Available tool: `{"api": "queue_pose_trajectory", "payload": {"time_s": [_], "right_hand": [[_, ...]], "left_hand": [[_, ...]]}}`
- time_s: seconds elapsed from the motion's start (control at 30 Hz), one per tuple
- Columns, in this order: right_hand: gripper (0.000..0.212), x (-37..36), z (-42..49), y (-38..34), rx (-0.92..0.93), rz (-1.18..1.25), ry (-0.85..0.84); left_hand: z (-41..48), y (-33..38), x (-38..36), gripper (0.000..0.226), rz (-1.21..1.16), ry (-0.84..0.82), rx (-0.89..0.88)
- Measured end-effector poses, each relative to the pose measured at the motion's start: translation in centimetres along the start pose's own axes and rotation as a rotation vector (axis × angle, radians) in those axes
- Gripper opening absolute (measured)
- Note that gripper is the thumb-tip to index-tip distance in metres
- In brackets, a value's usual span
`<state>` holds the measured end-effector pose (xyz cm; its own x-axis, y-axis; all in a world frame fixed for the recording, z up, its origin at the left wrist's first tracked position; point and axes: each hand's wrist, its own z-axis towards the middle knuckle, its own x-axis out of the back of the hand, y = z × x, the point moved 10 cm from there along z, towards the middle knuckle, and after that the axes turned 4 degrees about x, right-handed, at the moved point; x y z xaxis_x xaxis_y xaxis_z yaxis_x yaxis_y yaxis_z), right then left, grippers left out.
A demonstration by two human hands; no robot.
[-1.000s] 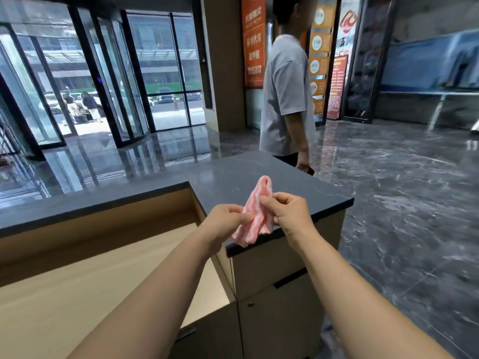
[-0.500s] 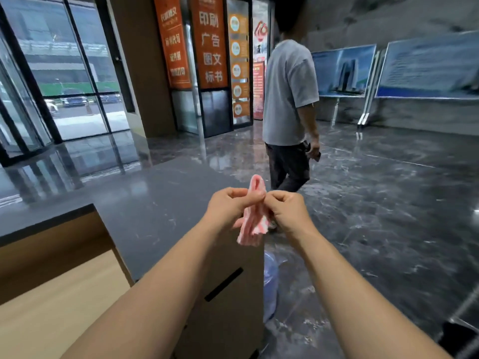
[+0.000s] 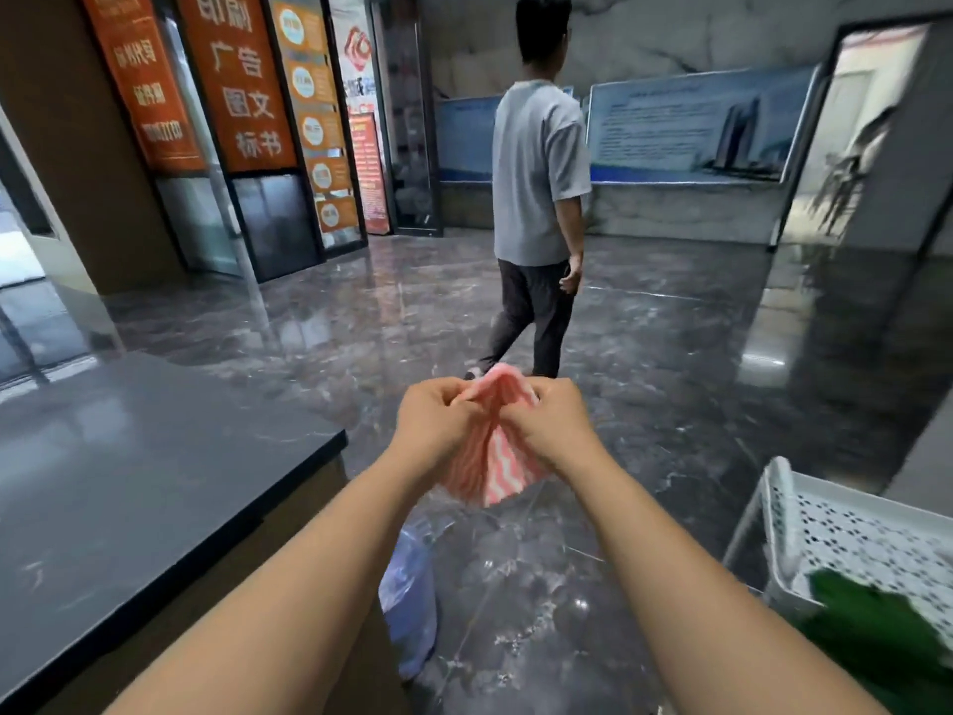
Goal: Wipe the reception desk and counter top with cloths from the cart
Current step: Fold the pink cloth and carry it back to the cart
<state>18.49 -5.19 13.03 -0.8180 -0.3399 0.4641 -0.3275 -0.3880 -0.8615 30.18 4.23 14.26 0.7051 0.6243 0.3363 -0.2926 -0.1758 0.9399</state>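
On my left is the dark worktop, and on my right the white perforated cart with something green in it. Ahead, my left hand and right hand both pinch the pink-striped cloth in the air above the floor, past the worktop's corner. Farther off, a person in a grey shirt is mid-stride, back to me.

Dim interior; daylight far left; glare on glossy floor; edges blurred, warped.

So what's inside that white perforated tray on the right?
A dark green thing, too blurred to name, lies in the white tray. Anything beneath it is hidden, and the picture's edge cuts off the rest.
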Motion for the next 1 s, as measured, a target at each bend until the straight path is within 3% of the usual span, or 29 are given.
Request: {"api": "queue_pose_trajectory", "payload": {"time_s": [0.07,0.23,0.33,0.6,0.83,1.0], "right_hand": [[0.024,3.2,0.8,2.1,-0.045,-0.129,0.055],[0.018,11.4,2.1,7.0,-0.157,-0.411,0.138],[0.022,16.3,2.1,10.0,-0.227,-0.471,0.174],[0.021,28.8,1.3,18.5,-0.413,-0.596,0.305],[0.022,33.4,0.2,22.5,-0.398,-0.724,0.456],[0.034,28.2,-3.5,29.9,-0.55,-0.824,0.196]], "left_hand": [[1.4,1.4,-2.9,0.019,0.128,0.003,-0.104],[4.0,3.6,-9.7,0.019,0.568,0.065,-0.232],[4.7,4.9,-15.2,0.019,0.716,0.001,-0.337],[3.6,8.5,-30.6,0.023,0.762,-0.196,-0.532],[2.6,8.5,-37.6,0.028,0.698,-0.238,-0.589],[0.6,1.8,-40.4,0.028,0.824,-0.364,-0.509]]}}
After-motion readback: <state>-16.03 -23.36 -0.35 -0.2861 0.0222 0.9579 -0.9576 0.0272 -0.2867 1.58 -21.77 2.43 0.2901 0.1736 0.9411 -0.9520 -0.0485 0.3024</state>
